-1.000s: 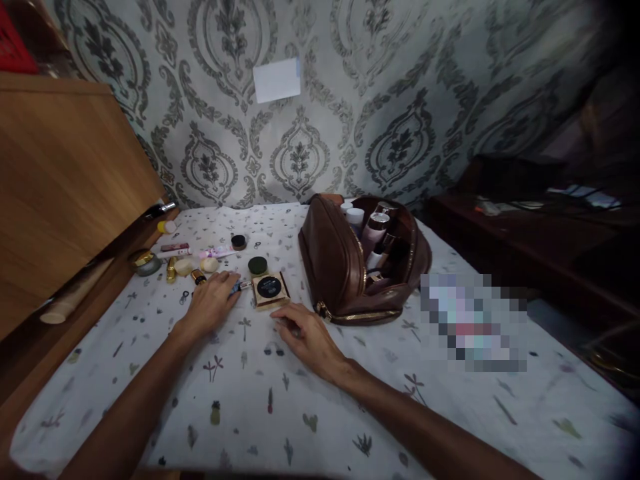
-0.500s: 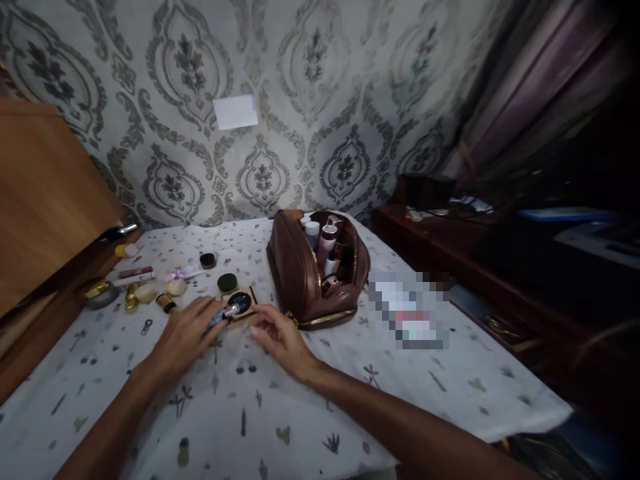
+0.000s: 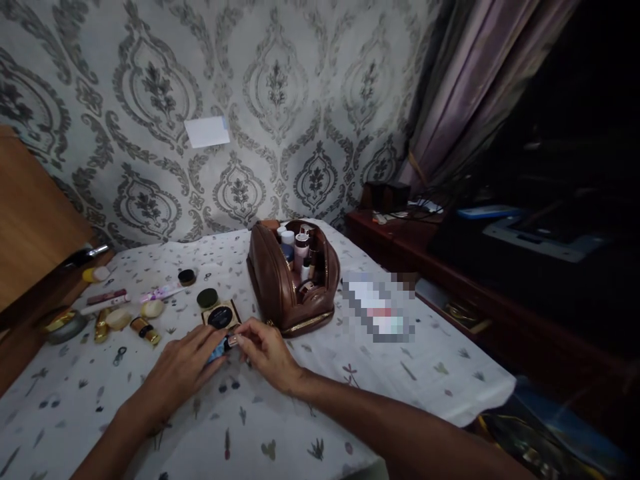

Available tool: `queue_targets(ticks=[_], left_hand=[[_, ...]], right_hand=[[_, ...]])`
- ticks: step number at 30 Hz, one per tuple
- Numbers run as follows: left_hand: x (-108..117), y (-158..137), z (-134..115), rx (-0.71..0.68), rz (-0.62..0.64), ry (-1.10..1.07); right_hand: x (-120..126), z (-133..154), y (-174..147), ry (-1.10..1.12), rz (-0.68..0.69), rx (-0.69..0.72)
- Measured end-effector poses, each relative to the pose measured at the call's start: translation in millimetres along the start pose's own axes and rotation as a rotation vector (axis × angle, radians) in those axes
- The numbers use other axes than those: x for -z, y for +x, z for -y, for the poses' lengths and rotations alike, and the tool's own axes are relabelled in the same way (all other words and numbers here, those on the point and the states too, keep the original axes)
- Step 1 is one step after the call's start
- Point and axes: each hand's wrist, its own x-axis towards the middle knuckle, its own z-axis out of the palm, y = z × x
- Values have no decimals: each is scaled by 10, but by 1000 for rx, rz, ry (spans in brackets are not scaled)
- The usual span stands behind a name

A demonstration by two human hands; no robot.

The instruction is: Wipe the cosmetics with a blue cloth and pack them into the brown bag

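My left hand [image 3: 185, 360] is closed over a small blue tube [image 3: 217, 351], which sticks out past the fingers toward the right. At the tube's end is a dark and pinkish, shiny cap [image 3: 231, 341]. My right hand [image 3: 267, 353] pinches that cap between thumb and fingertips. Just beyond the hands lies a square beige compact box [image 3: 221, 316] with a black oval on top. Behind it sits a round dark green lid or jar [image 3: 207, 298]. To the right, a brown makeup bag [image 3: 273, 280] stands unzipped, with several bottles [image 3: 301, 248] upright inside.
Left on the patterned tablecloth [image 3: 280, 413] lie a glass jar [image 3: 64, 325], a gold-and-black bottle [image 3: 144, 329], several tubes [image 3: 163, 293] and a small black jar [image 3: 187, 277]. A blurred-out flat item [image 3: 377, 307] lies right of the bag. A dark red desk [image 3: 380, 237] adjoins.
My right hand has come to the tube's cap and now grips it. Both hands have drawn back slightly from the compact box. The view has shifted right.
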Motion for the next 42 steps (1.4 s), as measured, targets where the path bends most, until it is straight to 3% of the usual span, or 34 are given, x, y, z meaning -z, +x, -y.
queue_targets(ticks=[5, 11, 18, 24, 31, 35, 38, 42], left_hand=[[75, -44, 164, 91, 56, -109], [197, -2, 232, 286, 193, -445], [259, 109, 128, 457, 165, -846], [266, 107, 57, 719, 10, -1048], [217, 203, -79, 1044, -371, -1320], [248, 311, -170, 1154, -566, -1365], [281, 378, -168, 1193, -697, -1344], [341, 473, -126, 1115, -852, -1333]], right_hand=[[44, 80, -29, -92, -34, 95], [196, 269, -46, -200, -125, 278], [229, 287, -8, -42, -152, 205], [225, 251, 52, 159, -164, 102], [220, 293, 57, 259, -124, 65], [218, 310, 36, 169, -125, 82], [223, 321, 13, 43, -133, 112], [208, 313, -30, -102, -67, 114]])
